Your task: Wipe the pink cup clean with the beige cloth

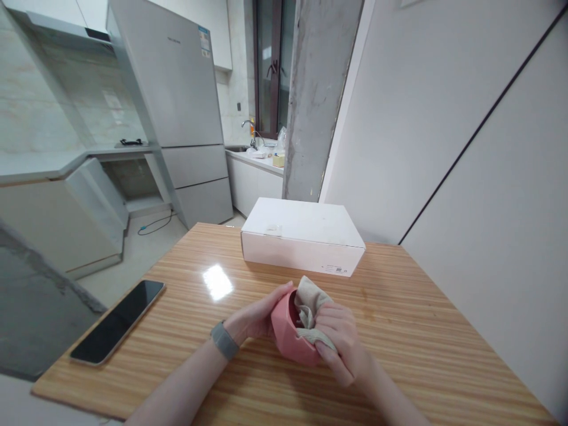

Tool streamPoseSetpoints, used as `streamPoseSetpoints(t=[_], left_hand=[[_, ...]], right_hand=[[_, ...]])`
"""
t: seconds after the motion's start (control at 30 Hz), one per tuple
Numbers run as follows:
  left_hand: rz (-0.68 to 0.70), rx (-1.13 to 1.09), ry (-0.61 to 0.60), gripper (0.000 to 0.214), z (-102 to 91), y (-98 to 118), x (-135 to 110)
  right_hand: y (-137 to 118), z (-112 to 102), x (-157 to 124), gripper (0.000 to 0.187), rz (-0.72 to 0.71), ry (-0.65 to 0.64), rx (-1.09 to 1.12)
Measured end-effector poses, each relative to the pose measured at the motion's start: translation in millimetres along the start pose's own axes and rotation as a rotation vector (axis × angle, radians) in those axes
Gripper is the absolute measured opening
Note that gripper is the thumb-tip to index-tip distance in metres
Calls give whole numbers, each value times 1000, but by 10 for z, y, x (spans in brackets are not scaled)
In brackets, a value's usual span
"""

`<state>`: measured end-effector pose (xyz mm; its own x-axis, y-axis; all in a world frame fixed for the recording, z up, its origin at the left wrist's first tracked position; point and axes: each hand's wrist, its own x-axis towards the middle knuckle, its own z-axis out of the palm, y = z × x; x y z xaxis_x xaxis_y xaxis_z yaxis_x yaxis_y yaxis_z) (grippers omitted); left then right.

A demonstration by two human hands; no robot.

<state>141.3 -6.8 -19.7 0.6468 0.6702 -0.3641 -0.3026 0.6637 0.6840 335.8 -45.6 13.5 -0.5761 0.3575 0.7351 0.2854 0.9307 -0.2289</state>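
Observation:
A pink faceted cup (287,334) is tipped on its side just above the wooden table (421,331). My left hand (257,316) wraps around its outer wall; a grey band sits on that wrist. My right hand (339,340) is closed on a beige cloth (310,305), which is pushed into the cup's mouth and folds over its rim.
A white cardboard box (304,236) lies flat just behind my hands. A dark phone (119,320) rests near the table's left edge. White wall panels run along the right. Beyond are a grey fridge (177,106), counters and a concrete pillar (317,94).

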Motion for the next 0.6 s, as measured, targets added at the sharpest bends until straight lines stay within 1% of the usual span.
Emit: streamPoseSetpoints(t=[0.1, 0.17, 0.3, 0.4, 0.47, 0.5, 0.6], left_hand=[[69, -18, 41, 38, 52, 7, 31], [115, -34, 52, 35, 99, 7, 44], [244, -82, 37, 40, 208, -24, 52], [331, -121, -4, 47, 291, -55, 41], [341, -137, -45, 47, 341, -56, 24], [321, -143, -65, 45, 362, -50, 13], [214, -161, -106, 44, 383, -13, -7]], right_hand=[[49, 25, -23, 29, 35, -5, -40], [78, 41, -33, 29, 63, -13, -59], [89, 67, -21, 29, 95, -8, -147], [78, 80, 3, 25, 111, 59, -212], [85, 74, 12, 24, 81, 132, -232], [93, 66, 13, 24, 56, 156, -237], [127, 23, 7, 23, 0, 148, -241]])
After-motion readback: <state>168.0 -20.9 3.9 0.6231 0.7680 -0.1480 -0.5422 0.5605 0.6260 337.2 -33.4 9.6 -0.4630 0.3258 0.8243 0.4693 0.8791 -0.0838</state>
